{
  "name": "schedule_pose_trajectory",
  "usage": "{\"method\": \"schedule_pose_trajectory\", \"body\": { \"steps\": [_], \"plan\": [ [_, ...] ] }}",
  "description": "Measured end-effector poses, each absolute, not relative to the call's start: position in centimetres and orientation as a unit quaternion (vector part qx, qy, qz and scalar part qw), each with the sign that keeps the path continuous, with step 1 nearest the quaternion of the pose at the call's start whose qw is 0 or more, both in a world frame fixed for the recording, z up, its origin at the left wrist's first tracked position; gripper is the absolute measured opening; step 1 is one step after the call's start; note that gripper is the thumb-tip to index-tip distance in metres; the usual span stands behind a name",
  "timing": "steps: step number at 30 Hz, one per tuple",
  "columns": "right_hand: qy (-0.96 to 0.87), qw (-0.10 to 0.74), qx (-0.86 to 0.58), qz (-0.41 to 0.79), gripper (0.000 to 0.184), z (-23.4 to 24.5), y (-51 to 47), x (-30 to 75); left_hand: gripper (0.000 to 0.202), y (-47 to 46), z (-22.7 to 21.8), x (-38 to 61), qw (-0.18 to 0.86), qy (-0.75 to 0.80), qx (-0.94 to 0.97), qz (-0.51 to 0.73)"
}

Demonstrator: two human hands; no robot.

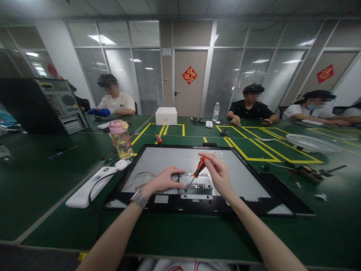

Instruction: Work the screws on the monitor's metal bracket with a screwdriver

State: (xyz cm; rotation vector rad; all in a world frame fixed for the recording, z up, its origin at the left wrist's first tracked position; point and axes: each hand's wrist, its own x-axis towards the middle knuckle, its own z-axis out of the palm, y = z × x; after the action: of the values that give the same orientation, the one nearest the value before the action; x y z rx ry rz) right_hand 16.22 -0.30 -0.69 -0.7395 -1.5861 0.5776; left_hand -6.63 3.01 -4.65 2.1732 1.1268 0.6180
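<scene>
My right hand is closed round the orange-and-black handle of a screwdriver. The shaft slants down to the left, its tip at the left end of a metal bracket. Beside that bracket, my left hand has thumb and fingers apart, the thumb close to the screwdriver tip. Whether it presses on the metal I cannot tell. The bracket sits on the grey back of a flat display panel with a black frame, lying on the green table. Thin wires run across the panel's left side.
A white power strip and a pink-lidded bottle stand left of the panel. Behind are a white box and a water bottle. A computer case stands far left. Several people sit across the table.
</scene>
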Motion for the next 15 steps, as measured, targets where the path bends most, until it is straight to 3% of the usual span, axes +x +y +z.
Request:
{"method": "schedule_pose_trajectory", "body": {
  "steps": [5, 11, 15],
  "plan": [
    [-0.679, 0.589, -0.284, 0.334, 0.032, -0.82, -0.44, 16.06, 0.064, 3.0, -4.69, -6.7, 0.307, 0.42, 0.823, 0.23],
    [-0.692, 0.601, -0.317, 0.244, 0.024, -0.79, -0.27, 16.23, 0.064, 3.01, -4.62, -6.62, 0.306, 0.426, 0.82, 0.23],
    [-0.7, 0.585, -0.284, 0.297, 0.031, -0.73, -0.36, 16.25, 0.063, 2.98, -4.59, -6.6, 0.305, 0.425, 0.821, 0.229]
  ]
}}
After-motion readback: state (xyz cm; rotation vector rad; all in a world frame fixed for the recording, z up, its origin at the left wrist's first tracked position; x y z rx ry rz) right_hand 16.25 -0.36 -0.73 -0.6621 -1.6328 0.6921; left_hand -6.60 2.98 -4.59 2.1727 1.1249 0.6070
